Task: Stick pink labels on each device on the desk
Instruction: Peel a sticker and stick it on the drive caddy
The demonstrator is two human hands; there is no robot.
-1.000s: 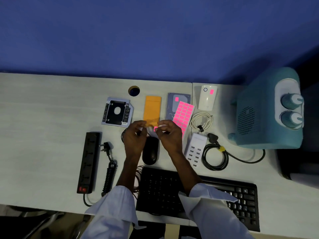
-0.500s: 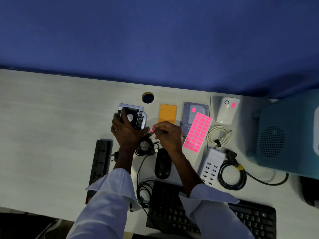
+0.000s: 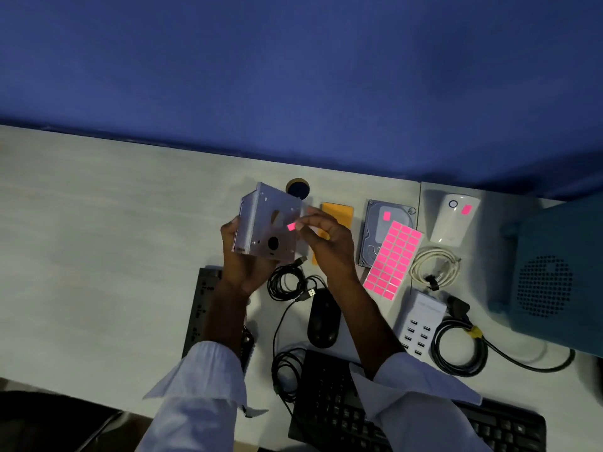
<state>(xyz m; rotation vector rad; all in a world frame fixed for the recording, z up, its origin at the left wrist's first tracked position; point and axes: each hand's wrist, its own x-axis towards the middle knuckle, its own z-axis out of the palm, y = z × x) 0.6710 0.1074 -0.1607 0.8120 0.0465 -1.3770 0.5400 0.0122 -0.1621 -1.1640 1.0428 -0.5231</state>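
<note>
One pink label point(image 3: 291, 226) sits pinched in the fingertips of your right hand point(image 3: 329, 252), whose grip is closed on the label's edge. The label is right at the flat face of the silver perforated metal drive caddy point(image 3: 266, 233); whether it already touches the metal I cannot tell. Your left hand point(image 3: 241, 269) has its grip wrapped round that caddy from the side and below, holding it tilted above the pale worktop point(image 3: 98, 239).

Brace the caddy firmly. Pick bare metal between the holes, lay one edge down first, then smooth across so no corner hangs over a cut-out.

Two labels are already stuck: one on the grey hard drive point(image 3: 381, 236) and one on the white rounded device point(image 3: 448, 223). One sheet of pink labels point(image 3: 393, 261) overlaps the drive's corner.

I see no label yet on:
- one orange flat rectangle point(image 3: 339, 212)
- one black mouse point(image 3: 323, 318)
- one white multi-port charger point(image 3: 421, 321)
- one black keyboard point(image 3: 408, 429)
- one black power strip point(image 3: 200, 308)
- one teal appliance point(image 3: 554, 275)
</note>
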